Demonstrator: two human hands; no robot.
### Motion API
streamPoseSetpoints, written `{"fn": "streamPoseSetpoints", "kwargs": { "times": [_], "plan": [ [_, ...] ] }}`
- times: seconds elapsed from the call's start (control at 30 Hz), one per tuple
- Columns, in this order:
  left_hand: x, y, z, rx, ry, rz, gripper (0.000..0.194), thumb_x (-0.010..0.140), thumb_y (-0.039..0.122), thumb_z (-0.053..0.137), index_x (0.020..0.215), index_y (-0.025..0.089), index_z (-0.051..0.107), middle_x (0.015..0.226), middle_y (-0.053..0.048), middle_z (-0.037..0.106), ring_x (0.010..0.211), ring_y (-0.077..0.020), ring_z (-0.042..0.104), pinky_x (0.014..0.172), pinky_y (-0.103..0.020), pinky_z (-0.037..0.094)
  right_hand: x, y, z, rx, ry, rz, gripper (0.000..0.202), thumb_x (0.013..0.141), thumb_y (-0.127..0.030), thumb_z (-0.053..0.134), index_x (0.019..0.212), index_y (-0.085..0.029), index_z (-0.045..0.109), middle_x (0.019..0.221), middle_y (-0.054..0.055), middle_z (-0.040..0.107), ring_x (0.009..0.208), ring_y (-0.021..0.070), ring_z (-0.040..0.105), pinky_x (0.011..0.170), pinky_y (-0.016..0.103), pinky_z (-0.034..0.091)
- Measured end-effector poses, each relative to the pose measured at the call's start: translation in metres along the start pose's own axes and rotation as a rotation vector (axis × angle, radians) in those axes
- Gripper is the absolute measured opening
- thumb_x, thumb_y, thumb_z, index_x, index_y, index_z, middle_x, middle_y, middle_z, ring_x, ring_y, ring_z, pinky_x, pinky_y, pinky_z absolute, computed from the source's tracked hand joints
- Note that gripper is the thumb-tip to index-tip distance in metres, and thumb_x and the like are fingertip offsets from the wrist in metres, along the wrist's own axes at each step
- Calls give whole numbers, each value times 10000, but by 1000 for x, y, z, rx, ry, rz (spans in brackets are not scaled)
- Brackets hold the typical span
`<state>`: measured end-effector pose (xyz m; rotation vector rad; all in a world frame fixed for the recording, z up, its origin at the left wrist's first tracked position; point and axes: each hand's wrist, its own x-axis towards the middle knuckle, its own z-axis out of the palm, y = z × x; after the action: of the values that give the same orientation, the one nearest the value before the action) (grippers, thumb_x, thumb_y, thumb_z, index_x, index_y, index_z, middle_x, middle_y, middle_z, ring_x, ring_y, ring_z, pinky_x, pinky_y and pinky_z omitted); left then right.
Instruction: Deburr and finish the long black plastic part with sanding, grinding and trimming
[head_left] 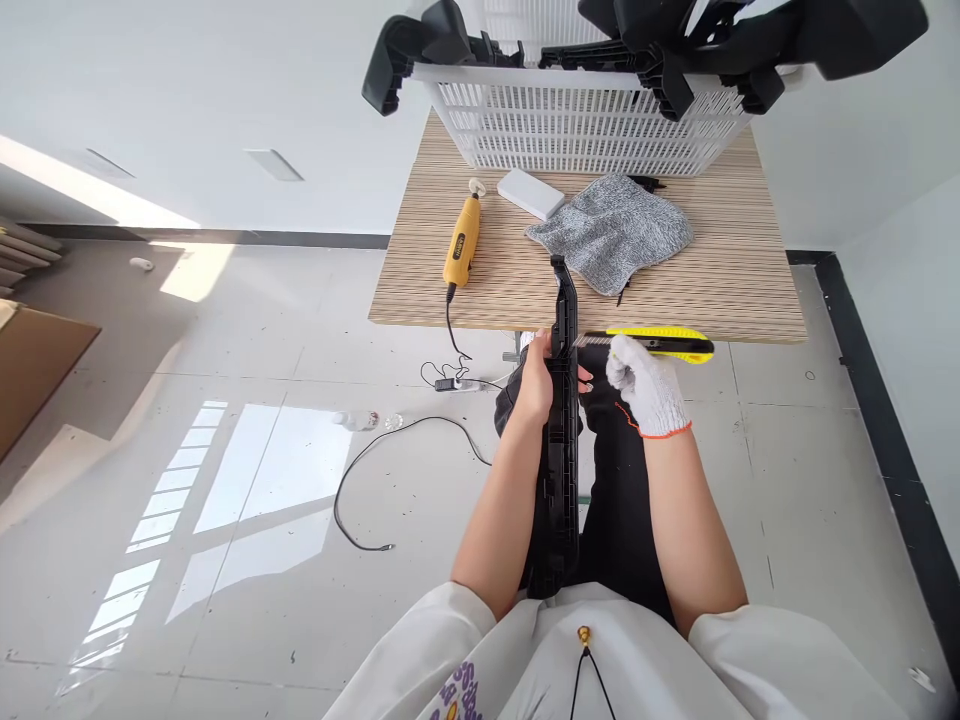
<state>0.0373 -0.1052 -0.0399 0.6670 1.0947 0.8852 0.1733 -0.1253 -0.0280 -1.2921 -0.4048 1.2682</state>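
A long black plastic part (561, 440) stretches from my lap to the table's front edge. My bare left hand (538, 378) is wrapped round it near its upper half, with fingertips showing on its right side. In my right hand (642, 385), which wears a white glove with an orange hem, is a yellow and black utility knife (675, 343). Its blade points left and reaches the right edge of the black part; whether it touches is too small to tell.
On the wooden table (420, 270) lie a yellow rotary tool (462, 240), a white box (531, 194) and a grey cloth (619, 230). Behind them a white basket (585, 125) holds black parts overhanging its rim. Cables (337, 500) and a plastic bottle (356, 420) lie on the floor.
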Motion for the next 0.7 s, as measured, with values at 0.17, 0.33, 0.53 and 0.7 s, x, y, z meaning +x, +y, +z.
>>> {"fn": "streamPoseSetpoints", "kwargs": {
  "times": [0.17, 0.33, 0.53, 0.7],
  "plan": [
    [2, 0, -5, 6, -47, -20, 572, 942, 684, 370, 929, 190, 658, 609, -44, 682, 499, -180, 643, 514, -283, 491, 1, 0, 3, 53, 84, -15, 285, 591, -302, 889, 650, -195, 632, 596, -48, 598, 506, 61, 526, 433, 178, 441],
    [7, 13, -23, 66, -231, -96, 522, 882, 664, 580, 1011, 171, 693, 838, -92, 769, 718, -225, 737, 654, -320, 573, 7, 7, 3, 148, -10, 32, 370, 517, -330, 936, 731, -196, 665, 642, -45, 652, 543, 75, 595, 473, 175, 492],
    [15, 34, -15, 298, -153, -5, 408, 820, 529, 749, 1004, 166, 719, 936, -107, 778, 847, -217, 734, 750, -304, 571, 6, 7, 8, 205, -34, -1, 429, 500, -345, 960, 755, -200, 648, 632, -67, 618, 532, 59, 567, 458, 162, 470],
    [15, 21, 7, 318, 58, 63, 380, 851, 522, 700, 713, 170, 669, 751, -95, 735, 693, -203, 689, 669, -299, 540, 6, 7, 5, 339, -11, -46, 522, 497, -441, 968, 703, -219, 543, 605, -94, 554, 494, 44, 504, 420, 162, 428]
  ]
}}
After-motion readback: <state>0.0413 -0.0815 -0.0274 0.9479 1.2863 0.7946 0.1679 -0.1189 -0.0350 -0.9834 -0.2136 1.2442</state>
